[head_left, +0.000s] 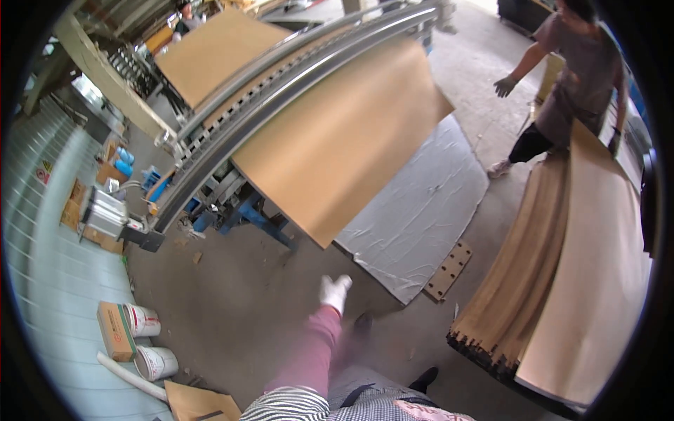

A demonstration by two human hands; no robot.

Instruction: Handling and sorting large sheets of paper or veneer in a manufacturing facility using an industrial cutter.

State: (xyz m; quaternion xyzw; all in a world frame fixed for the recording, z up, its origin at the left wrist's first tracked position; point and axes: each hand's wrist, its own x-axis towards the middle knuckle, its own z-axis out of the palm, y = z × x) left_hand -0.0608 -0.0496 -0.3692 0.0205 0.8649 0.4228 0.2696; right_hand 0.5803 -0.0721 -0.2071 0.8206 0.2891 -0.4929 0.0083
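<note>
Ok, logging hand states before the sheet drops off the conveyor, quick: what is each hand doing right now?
Left hand: white-gloved, stretched out toward the brown sheet, touching nothing; open or closed cannot be told.
Right hand: not in view.

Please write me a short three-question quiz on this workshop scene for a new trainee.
1. True or false: the gloved hand reaching toward the brown sheet on the conveyor is already gripping its edge.
2. Multiple choice: what lies on the floor under the sheet's overhanging corner? A) a grey plastic sheet B) a blue crate C) a coil of rope
3. Fill in: the stack of boards lies to the person's ____ side.

Key: 1 false, the hand is apart from the sheet; 2 A; 3 right.
</note>
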